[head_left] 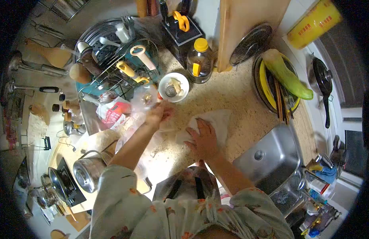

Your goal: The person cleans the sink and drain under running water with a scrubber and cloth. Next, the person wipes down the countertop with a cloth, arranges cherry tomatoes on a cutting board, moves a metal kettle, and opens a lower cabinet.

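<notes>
My right hand point(204, 139) lies flat with its fingers spread on a white cloth point(218, 121) on the speckled countertop. To the left, my left hand point(157, 114) is beside a clear plastic bag point(143, 96), close to the near edge of a small white bowl point(183, 83). Its fingers are blurred and partly hidden, so their grip does not show. Pale pieces and a round, dark item sit inside the bowl. A red and white plastic package point(112, 112) rests farther left, next to the bag.
Behind the bowl stand a yellow-capped bottle point(200, 65) and a black knife block point(182, 36) with orange-handled scissors. A dish rack point(112, 85) is at back left. At right, a green gourd point(286, 73) and chopsticks lie over a yellow-rimmed vessel, above the steel sink point(248, 159).
</notes>
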Demonstrator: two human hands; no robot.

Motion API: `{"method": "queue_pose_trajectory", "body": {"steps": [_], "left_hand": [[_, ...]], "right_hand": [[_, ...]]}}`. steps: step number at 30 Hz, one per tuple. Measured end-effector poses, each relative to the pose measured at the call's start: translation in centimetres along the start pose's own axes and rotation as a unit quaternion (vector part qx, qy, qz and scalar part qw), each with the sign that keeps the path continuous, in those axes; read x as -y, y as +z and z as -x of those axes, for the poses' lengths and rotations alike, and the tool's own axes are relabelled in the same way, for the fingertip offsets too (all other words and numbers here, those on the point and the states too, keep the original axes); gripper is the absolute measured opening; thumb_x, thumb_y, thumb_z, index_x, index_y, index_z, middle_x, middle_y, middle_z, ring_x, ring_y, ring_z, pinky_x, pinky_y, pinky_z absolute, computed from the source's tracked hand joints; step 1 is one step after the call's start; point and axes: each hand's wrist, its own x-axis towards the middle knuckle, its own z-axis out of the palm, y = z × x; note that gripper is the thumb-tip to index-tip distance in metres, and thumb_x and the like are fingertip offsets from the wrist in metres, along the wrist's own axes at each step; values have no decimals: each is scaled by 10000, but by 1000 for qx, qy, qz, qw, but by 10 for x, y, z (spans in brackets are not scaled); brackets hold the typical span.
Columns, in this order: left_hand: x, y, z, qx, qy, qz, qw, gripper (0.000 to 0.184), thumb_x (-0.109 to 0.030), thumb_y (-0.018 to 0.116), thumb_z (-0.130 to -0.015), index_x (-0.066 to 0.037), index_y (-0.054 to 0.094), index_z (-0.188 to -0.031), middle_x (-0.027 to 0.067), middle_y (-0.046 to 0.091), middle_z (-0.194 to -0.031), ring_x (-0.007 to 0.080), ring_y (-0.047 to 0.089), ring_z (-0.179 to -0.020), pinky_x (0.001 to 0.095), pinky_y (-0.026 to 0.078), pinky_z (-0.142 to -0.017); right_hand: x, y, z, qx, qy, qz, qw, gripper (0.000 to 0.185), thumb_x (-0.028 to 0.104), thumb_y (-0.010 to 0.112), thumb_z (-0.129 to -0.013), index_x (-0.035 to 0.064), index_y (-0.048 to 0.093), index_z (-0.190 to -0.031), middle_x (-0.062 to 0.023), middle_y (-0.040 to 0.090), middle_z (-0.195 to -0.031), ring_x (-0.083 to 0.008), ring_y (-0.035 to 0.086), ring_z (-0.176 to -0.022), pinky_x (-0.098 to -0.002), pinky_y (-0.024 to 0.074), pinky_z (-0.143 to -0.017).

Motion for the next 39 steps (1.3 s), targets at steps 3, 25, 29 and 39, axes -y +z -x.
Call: {"method": "queue_pose_trajectory", "body": {"steps": [3,25,29,39], "left_hand": [[-10,15,-15,24,21,124,992,276,-286,557,-955,-66,547,-1122,68,655,-841,137,636,-627,233,510,-485],[-7,-97,95,-67,2,41,997,356,-94,577,-924,27,480,-1245,125,624,-1015,175,639,-658,252,551,-536],[-14,-92,102,-62,7,15,998,272,-132,562,-940,47,564,-1144,104,653,-911,148,628,-628,240,541,-544],[-37,-64,112,-4,27,-56,998,280,-131,518,-961,103,605,-1090,138,684,-908,160,665,-666,244,575,-588]], "right_hand": [[5,-2,-14,5,23,15,1000,476,372,659,-805,122,563,-1198,-277,386,-1357,-424,356,-1290,-558,277,-1063],[-10,72,-216,-205,109,-97,968,383,161,567,-890,-69,502,-1189,-310,512,-1244,-435,498,-1144,-490,381,-984],[-34,84,-234,-207,75,-112,969,301,179,601,-867,-10,557,-1098,-237,618,-1039,-397,571,-977,-478,438,-865],[-26,71,-130,-147,-5,-303,942,447,229,718,-745,19,575,-1112,-217,556,-1233,-343,545,-1115,-437,437,-966]]}}
